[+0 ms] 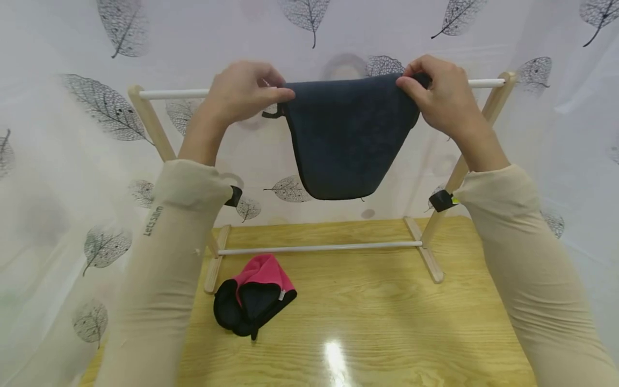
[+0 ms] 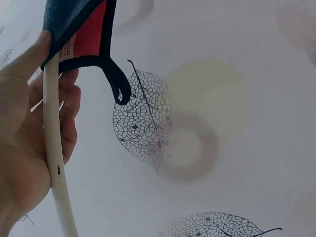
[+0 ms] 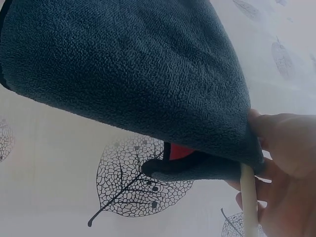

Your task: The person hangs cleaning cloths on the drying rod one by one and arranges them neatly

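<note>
A dark blue plush cloth [image 1: 353,140] with black edging is draped over the white top bar [image 1: 174,94] of a rack. My left hand [image 1: 239,92] pinches its upper left end against the bar, thumb in front and fingers behind. At the upper right end, my right hand [image 1: 445,97] pinches the fold the same way. The left wrist view shows a red underside [image 2: 92,37], a small label and a black loop [image 2: 118,86] hanging from the edge. In the right wrist view the cloth's plush face [image 3: 138,69] fills the upper part.
Wooden side posts [image 1: 153,126] and a white lower bar [image 1: 319,248] make up the rack, which stands on a wood-grain table [image 1: 377,322]. A crumpled pink and black cloth item [image 1: 263,271] lies at the table's left. Behind hangs a leaf-print curtain [image 1: 290,188].
</note>
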Available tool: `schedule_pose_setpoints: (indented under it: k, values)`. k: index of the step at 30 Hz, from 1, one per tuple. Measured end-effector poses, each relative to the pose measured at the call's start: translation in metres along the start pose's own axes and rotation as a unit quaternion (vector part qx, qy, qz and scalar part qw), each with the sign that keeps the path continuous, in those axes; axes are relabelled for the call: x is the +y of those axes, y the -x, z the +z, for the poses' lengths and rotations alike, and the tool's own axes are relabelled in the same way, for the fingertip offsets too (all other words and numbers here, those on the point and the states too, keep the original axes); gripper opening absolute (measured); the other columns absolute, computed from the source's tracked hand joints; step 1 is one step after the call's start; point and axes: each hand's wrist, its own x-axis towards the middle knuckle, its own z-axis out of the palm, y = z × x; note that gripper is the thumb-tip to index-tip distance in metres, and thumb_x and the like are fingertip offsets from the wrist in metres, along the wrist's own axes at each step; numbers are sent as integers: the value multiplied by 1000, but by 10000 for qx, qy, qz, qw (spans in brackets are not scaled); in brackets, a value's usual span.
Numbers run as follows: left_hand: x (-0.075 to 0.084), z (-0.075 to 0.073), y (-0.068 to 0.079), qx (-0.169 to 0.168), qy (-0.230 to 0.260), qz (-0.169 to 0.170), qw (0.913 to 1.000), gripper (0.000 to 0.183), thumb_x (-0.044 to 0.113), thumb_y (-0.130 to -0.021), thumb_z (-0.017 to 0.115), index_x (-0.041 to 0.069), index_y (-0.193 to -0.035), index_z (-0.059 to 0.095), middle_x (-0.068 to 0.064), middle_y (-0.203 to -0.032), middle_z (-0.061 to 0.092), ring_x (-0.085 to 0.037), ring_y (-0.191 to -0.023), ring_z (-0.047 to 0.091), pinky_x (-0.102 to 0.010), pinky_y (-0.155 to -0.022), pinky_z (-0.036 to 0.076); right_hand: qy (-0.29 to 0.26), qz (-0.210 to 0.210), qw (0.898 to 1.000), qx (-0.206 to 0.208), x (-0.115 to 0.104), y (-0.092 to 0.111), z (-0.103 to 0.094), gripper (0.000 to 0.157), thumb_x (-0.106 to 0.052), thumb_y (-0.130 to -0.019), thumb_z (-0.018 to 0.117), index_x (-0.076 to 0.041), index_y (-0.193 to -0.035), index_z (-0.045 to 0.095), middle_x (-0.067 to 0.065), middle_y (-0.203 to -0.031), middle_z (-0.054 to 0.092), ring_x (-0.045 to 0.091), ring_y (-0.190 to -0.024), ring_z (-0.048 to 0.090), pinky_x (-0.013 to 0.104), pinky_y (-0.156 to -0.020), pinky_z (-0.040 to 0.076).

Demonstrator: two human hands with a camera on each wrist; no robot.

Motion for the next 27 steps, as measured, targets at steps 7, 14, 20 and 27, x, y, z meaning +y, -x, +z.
schedule_pose_setpoints:
  k: [7,14,20,27]
  values:
    - [0,1,-3,13,250,-36,9997,45,52,-102,61,21,-134,68,-4,-124,69,-21,-112,59,-44,-98,45,92,-86,9999,70,5,2,-1,36,-32,-107,57,-1,-123,67,14,-110,64,20,-77,44,26,-71,31]
    - [3,0,-6,199,434,-189,9987,40,44,-107,54,14,-130,70,-6,-124,65,-17,-91,64,-30,-79,43,-100,-544,9983,-194,13,6,-7,33,-19,-105,59,1,-130,67,18,-133,60,32,-119,53,37,-104,40]
    - [5,2,-7,372,313,-580,9971,41,42,-107,55,15,-136,66,-3,-129,65,-14,-90,66,-28,-78,45,-10,-801,9966,-173,12,5,-6,33,-13,-105,59,6,-131,67,25,-126,56,39,-119,46,52,-103,34]
    - [5,1,-7,366,288,-393,9981,52,56,-105,49,15,-128,71,-4,-128,69,-20,-111,63,-38,-92,43,-299,-451,9983,198,14,9,-2,35,-17,-105,61,5,-133,59,18,-124,65,31,-118,64,26,-101,46]
